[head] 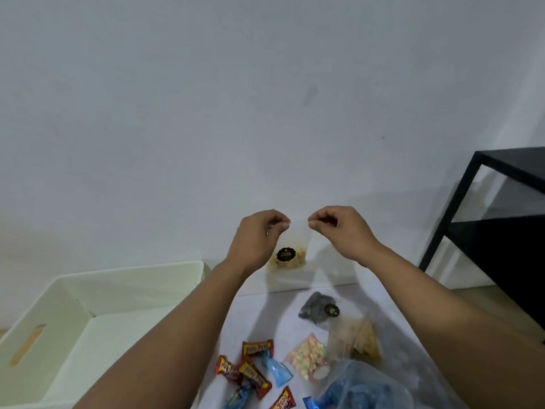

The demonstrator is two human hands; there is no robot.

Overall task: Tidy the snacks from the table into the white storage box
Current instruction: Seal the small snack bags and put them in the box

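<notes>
Both hands hold a clear snack pouch up in the air above the table.
Left hand and right hand each pinch a top corner of the clear pouch, fingers curled tight; it hangs between them, yellow bits at bottom. White storage box sits lower left; red candy wrappers lie on table.

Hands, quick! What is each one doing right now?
Left hand: closed, pinching the top left corner of the clear snack bag.
Right hand: closed, pinching the top right corner of the same bag.
</notes>
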